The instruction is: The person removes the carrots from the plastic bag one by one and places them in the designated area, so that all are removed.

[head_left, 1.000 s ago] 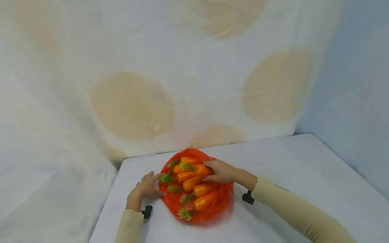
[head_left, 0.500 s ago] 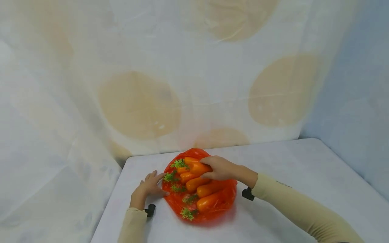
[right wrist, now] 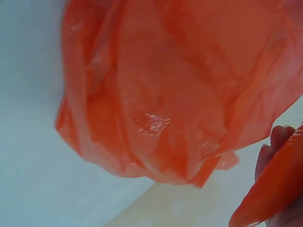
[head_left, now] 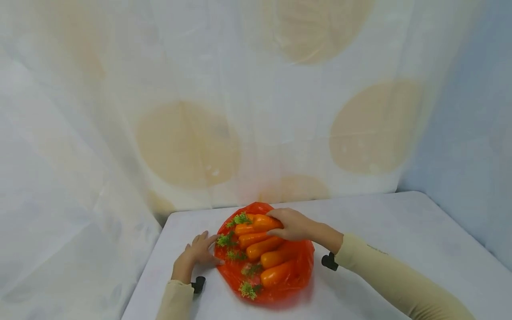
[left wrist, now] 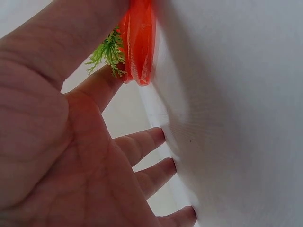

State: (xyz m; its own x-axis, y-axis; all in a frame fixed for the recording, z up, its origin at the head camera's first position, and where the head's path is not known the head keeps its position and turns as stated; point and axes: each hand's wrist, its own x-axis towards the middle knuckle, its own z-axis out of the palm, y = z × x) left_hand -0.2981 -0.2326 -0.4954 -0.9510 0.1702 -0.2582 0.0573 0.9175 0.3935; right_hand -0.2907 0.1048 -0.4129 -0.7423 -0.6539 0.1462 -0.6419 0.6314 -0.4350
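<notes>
In the head view, several orange carrots with green tops, such as the nearest carrot, lie side by side on a spread red plastic bag. My right hand grips one carrot at the far side of the pile, thumb and fingers around its thick end. The right wrist view shows that carrot along the fingers. At the bag's left edge is my left hand, thumb and index finger spread at the rim. Its other fingers are extended down to the white tabletop in the left wrist view.
A white table bears the bag near its left side. Behind it hangs a pale curtain with tan circles, and a bluish wall stands along the right. Each wrist carries a black camera mount.
My right hand has shifted the gripped carrot a little left, its green top now nearer the others. The left hand has stayed at the bag's edge. The head view has shifted slightly.
</notes>
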